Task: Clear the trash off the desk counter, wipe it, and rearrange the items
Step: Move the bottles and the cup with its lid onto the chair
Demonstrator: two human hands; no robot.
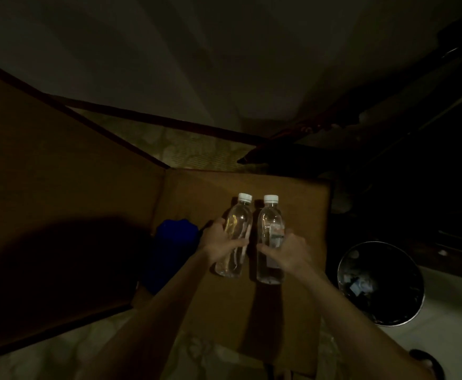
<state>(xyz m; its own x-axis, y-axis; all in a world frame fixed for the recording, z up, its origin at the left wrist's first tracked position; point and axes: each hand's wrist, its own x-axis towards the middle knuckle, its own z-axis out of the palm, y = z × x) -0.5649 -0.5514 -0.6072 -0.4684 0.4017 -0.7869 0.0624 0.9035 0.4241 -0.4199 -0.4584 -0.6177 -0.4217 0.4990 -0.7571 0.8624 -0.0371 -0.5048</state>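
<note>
the left hand (219,242) gripped the left water bottle (234,237), fingers wrapped round its body; the right hand (287,252) gripped the right water bottle (270,242) the same way. both bottles stood upright, side by side and just apart, on the desk counter (301,204), caps on. a blue cloth (176,233) lay on the counter just left of the left bottle. a waste bin (380,283) stood off the counter's right edge, holding scraps. judgement: no trash was visible on the counter, so clearing appeared done; whether wiping was done could not be told in the dim light. rearranging appeared to be the step in hand.
</note>
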